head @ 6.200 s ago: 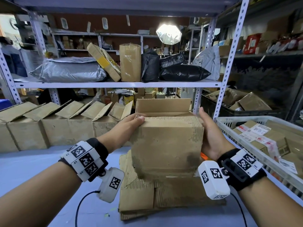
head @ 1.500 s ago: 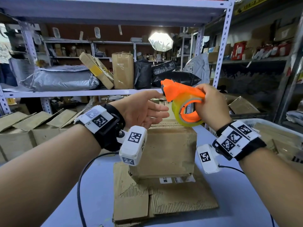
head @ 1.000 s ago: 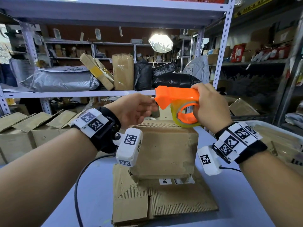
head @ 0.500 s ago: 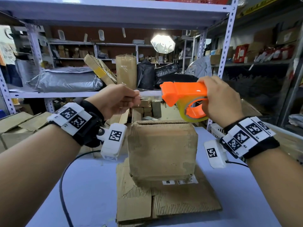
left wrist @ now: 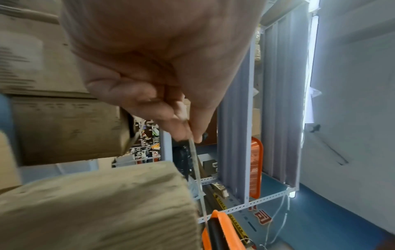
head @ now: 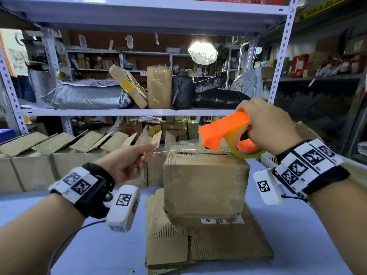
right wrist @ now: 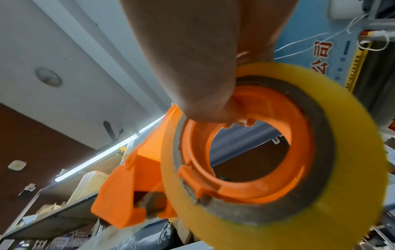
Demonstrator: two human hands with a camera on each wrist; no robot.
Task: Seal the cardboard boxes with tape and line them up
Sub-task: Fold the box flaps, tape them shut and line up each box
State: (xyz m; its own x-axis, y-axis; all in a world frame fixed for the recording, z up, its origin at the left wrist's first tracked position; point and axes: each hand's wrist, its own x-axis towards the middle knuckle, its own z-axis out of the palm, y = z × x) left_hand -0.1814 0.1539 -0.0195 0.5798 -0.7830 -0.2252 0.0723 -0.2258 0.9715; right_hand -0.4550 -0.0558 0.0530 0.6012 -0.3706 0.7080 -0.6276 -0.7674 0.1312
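Since the frame of half a second ago, the left hand [head: 127,165] has been drawn lower and further left, and a longer strip of clear tape [head: 174,150] has been pulled out of the orange tape dispenser [head: 228,133]. The strip's free end is pinched between the left thumb and fingertips [left wrist: 181,128], presumably so that the sticky face is kept taut and off the cardboard until it is aimed. The dispenser, with its yellowish roll [right wrist: 299,194], is gripped in the right hand [head: 268,126] above the far right edge of the cardboard box [head: 206,181], so the strip is stretched across and just above the closed top flaps. The box is stood on flattened cardboard [head: 198,245] on the blue worktop [head: 297,235], which raises it slightly. A row of open-flapped boxes [head: 65,155] is lined up behind on the left, judged to be awaiting sealing.
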